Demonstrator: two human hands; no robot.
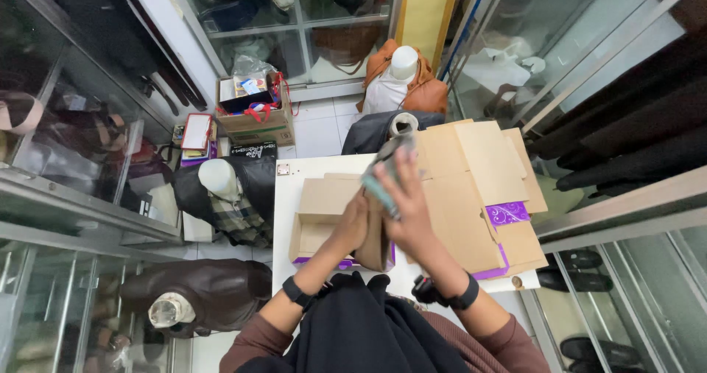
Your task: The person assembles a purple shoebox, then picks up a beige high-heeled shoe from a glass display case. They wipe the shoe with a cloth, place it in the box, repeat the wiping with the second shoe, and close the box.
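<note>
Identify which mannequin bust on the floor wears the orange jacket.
The white-necked bust beyond the table's far edge; the bust and lower bust to the left wear dark jackets.

The right hand [407, 211] holds a grey-green thing [384, 173] up over a white table [286, 218]. The left hand [352, 224] touches a brown open box [324, 211]. Flat brown cardboard [471, 189] lies beside it, with purple bits showing

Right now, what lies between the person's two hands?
In the head view, a tan boot-like piece stands between the left hand and the right hand, above the open cardboard box. The right hand also grips a blurred grey-green thing.
</note>
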